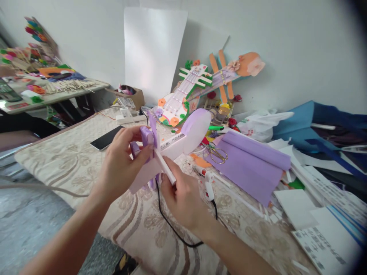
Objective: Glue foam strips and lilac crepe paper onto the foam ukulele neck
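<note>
A white-and-lilac craft piece of flat board with an oval end point(174, 148) was held up above a beige, flower-patterned tablecloth point(186, 236), near the middle of the table, with dark printed characters along one face. The left hand point(124, 160) was closed on it, thumb and fingers pinching its purple-wrapped part close to a narrow white square-edged bar point(164, 167). The right hand point(183, 194) was closed too, fingers curled and thumb bent about the bar's nearer end; whether it also touched the board behind could not be told. A flat black smartphone point(106, 138) lay just beyond the left hand. To the right of the craft piece lay gold-handled scissors point(219, 156), partly on a creased purple sheet point(246, 164), with a white-and-red glue gun point(209, 187) nearer the right hand. Behind stood a white, green-edged lute-shaped model with paper flowers point(180, 95), leaning back towards the pale wall point(286, 49).
</note>
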A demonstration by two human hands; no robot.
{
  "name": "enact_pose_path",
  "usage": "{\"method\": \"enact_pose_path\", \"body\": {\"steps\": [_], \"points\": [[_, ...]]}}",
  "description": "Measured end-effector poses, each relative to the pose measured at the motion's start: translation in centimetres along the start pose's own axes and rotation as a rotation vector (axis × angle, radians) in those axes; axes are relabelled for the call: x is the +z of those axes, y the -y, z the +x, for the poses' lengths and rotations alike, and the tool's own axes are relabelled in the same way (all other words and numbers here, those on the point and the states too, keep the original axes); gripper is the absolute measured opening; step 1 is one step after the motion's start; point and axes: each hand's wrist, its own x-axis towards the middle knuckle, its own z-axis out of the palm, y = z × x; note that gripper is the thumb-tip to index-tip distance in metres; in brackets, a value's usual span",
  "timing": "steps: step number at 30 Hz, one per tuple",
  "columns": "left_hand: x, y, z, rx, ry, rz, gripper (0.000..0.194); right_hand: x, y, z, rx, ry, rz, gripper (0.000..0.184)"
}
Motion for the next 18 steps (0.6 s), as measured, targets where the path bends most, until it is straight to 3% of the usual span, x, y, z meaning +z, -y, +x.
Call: {"method": "enact_pose_path", "body": {"steps": [5,11,18], "points": [[0.03,0.38,0.1,0.005,-0.019,0.014,0.03,-0.49,0.05,0.01,0.006,-0.035,0.044,0.041],[-0.06,0.51,0.03,0.02,-0.007,-0.009,0.03,-0.83,-0.12,0.15,-0.083,-0.102,0.002,0.039],[-0.09,0.27,0.04,0.032,-0.015,0.031,0.03,-0.78,-0.71,-0.03,-0.081,-0.088,-0.03,0.037]]}}
